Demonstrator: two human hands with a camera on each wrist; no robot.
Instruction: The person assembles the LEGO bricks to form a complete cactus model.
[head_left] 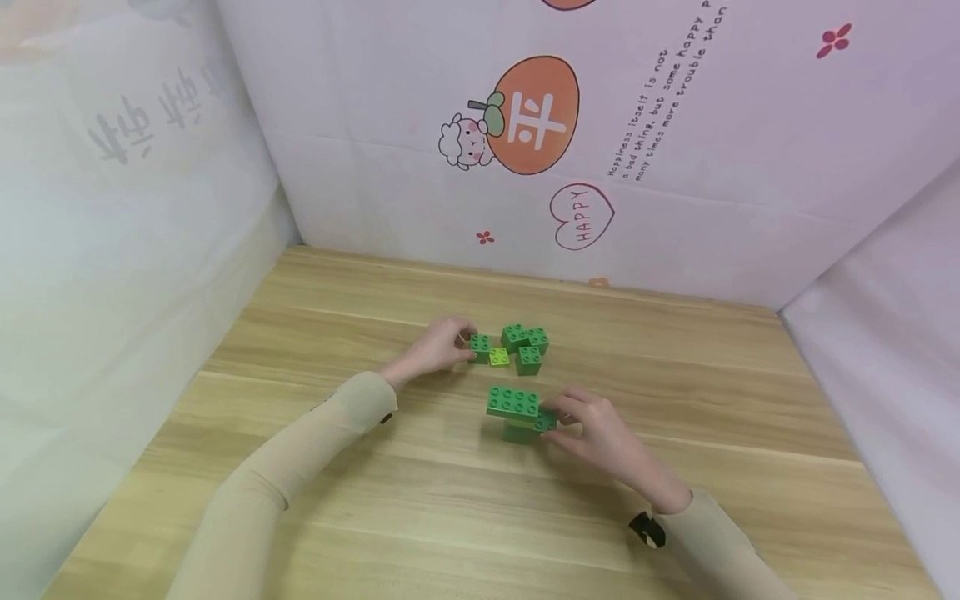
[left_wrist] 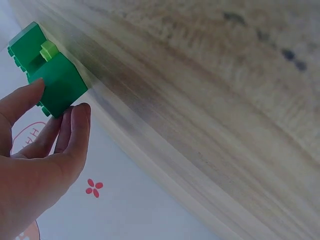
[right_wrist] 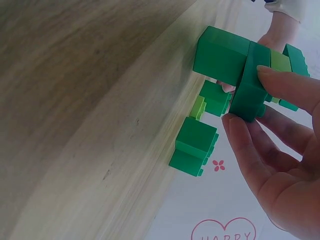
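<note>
My left hand (head_left: 441, 343) pinches a green toy building brick (head_left: 480, 342) between thumb and fingers at the left end of a loose group. In the left wrist view that green brick (left_wrist: 64, 86) stands on the table with the thumb on one side and fingertips on the other. Nearer to me, my right hand (head_left: 602, 431) grips the right side of a stack of joined bricks (head_left: 512, 402). The right wrist view shows the stack's green bottom brick (right_wrist: 221, 55), a green brick stepped out under the thumb, a lime layer and a green top.
Beside the left hand's brick lies a flat lime brick (head_left: 499, 357). Just right of it stand three green bricks, the nearest one (head_left: 529, 360) a little apart. A wooden table (head_left: 420, 517) carries everything, with printed white cloth (head_left: 375, 167) rising behind and at both sides.
</note>
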